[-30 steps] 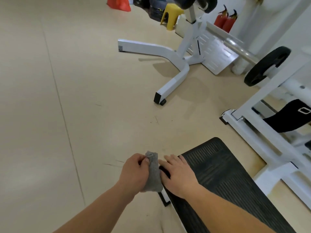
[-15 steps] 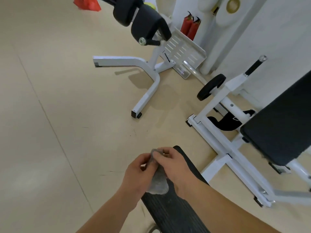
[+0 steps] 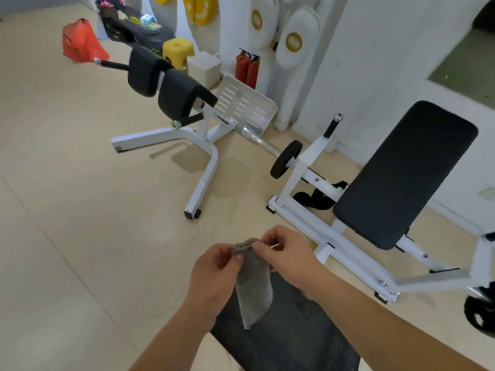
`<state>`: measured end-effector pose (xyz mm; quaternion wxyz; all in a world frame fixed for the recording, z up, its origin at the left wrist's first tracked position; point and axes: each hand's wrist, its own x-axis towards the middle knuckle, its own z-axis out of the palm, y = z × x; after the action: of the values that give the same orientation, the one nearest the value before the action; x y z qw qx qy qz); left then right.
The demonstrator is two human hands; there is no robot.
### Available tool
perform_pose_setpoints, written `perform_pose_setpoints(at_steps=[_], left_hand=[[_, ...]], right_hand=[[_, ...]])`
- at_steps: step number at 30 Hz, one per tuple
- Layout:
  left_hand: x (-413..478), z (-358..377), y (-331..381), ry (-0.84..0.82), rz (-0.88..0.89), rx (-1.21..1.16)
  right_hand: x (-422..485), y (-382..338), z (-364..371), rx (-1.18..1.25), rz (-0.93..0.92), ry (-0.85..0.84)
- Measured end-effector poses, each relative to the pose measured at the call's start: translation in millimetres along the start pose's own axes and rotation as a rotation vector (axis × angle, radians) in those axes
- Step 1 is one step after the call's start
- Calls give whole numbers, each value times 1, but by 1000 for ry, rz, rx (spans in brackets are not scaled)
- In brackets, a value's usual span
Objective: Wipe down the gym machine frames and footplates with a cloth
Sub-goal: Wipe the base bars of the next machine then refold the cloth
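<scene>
Low at six o'clock in the head view, I see the left hand (image 3: 214, 274) and right hand (image 3: 284, 253) pinching the grey cloth (image 3: 253, 285) by its top edge above the ribbed footplate (image 3: 294, 333). I judge it light and limp, best gripped bunched; its long axis hangs twelve-to-six, tip down.

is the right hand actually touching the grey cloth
Touching. The head view shows the right hand pinching the grey cloth at its top edge, opposite the left hand, which grips it too.

No legible text or labels.
</scene>
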<state>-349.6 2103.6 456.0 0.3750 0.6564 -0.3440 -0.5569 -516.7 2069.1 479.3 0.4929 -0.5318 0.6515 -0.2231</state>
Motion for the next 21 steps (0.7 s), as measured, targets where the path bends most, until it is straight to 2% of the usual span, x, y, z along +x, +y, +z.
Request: perform_pose_setpoints(at_steps=[3,6,9,14,21], left_hand=[[16,-7,28,-9,54,34],[42,-23,53,-40,170,36],[87,-37,81,-160,118,3],[186,-57,137,-360,142,119],[262,-29,193,-696,-61,234]], right_hand=[[15,-17,-11,-42,-56,36],[41,-38,-19,-189,-163,22],[76,-64,-17,-197,-134,120],[137,-100,-4,246,173,361],[183,-131,-4,619,256,496]])
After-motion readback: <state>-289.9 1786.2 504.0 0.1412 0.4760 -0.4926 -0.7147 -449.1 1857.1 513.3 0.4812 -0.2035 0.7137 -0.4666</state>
